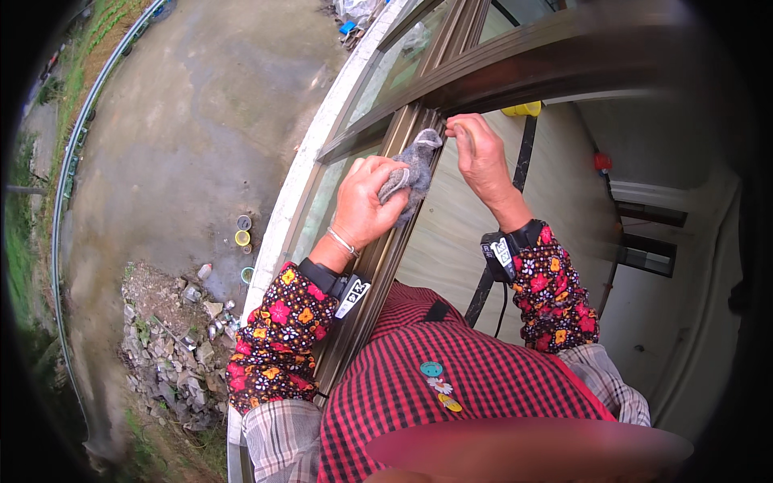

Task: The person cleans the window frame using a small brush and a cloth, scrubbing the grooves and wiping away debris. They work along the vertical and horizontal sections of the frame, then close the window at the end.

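Note:
My left hand [366, 201] grips a grey cloth [416, 173] with pale edging, bunched over the brown metal window track [372, 278]. The cloth's far end lies along the track's grooves, close to where the window frame [475, 76] crosses. To the right of the cloth, my right hand [485, 165] is closed in a pinch, its fingertips just beside the cloth's far end. Whatever those fingers hold, if anything, is too small to make out. Both wrists carry dark straps with small devices, over flowered sleeves.
Left of the track runs a white outer ledge [278, 217], with a drop to a concrete yard, a rubble heap [181, 354] and buckets [242, 231] far below. Indoors, a yellow container [523, 109] and a red object [602, 163] stand on the right. Glass panes [394, 72] rise ahead.

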`<state>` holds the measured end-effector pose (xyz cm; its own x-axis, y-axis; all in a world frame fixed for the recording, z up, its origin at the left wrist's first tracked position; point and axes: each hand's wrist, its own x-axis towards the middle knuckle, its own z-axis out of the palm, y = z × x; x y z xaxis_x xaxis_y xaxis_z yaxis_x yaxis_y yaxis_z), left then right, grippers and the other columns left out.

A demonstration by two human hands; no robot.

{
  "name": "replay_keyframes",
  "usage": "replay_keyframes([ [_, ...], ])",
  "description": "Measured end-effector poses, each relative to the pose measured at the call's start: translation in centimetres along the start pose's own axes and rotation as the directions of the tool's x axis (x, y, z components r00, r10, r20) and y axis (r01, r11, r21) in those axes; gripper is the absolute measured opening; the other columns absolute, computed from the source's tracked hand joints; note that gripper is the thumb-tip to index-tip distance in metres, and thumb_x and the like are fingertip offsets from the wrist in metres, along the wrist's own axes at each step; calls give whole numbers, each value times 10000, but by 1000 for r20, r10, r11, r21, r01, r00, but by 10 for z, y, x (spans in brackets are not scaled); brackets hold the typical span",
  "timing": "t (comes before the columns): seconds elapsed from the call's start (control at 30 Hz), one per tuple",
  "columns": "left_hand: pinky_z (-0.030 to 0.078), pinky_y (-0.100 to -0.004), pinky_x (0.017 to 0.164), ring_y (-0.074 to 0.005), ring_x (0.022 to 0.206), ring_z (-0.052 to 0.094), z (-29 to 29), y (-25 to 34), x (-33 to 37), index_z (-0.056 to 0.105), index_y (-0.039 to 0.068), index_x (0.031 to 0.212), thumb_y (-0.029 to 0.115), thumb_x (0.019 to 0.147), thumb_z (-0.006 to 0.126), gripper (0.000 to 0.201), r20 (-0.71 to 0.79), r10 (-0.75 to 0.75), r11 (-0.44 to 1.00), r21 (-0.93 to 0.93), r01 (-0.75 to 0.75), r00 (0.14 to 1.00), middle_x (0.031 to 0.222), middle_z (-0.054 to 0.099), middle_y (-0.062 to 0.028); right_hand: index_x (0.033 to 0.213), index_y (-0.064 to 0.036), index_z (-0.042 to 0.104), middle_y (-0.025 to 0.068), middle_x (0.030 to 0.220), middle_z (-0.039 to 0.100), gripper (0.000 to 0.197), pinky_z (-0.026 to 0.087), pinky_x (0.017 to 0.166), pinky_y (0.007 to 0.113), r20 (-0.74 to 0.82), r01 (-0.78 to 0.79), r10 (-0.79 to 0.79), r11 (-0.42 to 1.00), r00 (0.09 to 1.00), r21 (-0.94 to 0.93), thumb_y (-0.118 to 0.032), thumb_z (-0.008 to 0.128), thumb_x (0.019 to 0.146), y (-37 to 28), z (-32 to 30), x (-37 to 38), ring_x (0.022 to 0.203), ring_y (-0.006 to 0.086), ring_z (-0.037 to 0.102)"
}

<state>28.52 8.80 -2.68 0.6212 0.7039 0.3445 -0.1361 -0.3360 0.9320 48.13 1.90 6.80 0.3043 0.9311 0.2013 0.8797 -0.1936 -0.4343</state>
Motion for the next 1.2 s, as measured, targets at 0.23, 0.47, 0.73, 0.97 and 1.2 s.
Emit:
replay_keyframes([
  [0.23, 474, -434, 948, -393, 1083, 594, -1, -7, 4, 644, 37, 1108, 116, 786, 682, 334, 151, 39, 999, -21, -36, 988, 1160, 658, -174, 968, 11, 596, 181, 1052, 628, 157, 553, 766, 411, 139, 218, -195, 961, 971, -171, 47, 636, 820, -8, 17, -28, 896, 369, 654],
  [0.47, 496, -285, 871, -102, 954, 601, -82, 15, -45, 584, -1, 1174, 98, 944, 606, 251, 368, -525, 701, -325, 635, 767, 1033, 660, -31, 947, 44, 580, 195, 1018, 628, 88, 555, 734, 386, 227, 176, -191, 981, 955, 86, 29, 604, 863, -61, -4, -55, 838, 329, 668],
  [0.73, 479, -319, 951, -149, 1049, 603, -111, 52, -11, 550, -11, 1253, 122, 948, 566, 333, 147, -412, 589, -710, 386, 899, 1154, 645, -72, 955, 28, 591, 153, 1020, 653, 95, 541, 685, 313, -126, 9, 44, 921, 991, 390, 20, 496, 952, -55, -43, -38, 794, 226, 688],
  [0.97, 497, -355, 889, -253, 984, 632, -43, 23, 70, 583, 36, 1182, 52, 876, 607, 307, 310, -77, 997, 39, 68, 948, 1057, 663, -134, 993, 75, 585, 184, 1123, 628, 188, 553, 805, 334, -101, -55, 98, 932, 990, 359, 3, 412, 1005, -52, -53, -43, 890, 221, 676],
  [1.2, 497, -433, 866, -393, 980, 610, -34, 1, 47, 598, 46, 1103, 53, 819, 622, 285, 207, -54, 979, 203, 11, 977, 1016, 648, -179, 977, 44, 583, 179, 1081, 645, 84, 538, 739, 338, -74, 129, -113, 952, 991, 279, 38, 513, 931, -47, -37, -34, 842, 267, 675],
])
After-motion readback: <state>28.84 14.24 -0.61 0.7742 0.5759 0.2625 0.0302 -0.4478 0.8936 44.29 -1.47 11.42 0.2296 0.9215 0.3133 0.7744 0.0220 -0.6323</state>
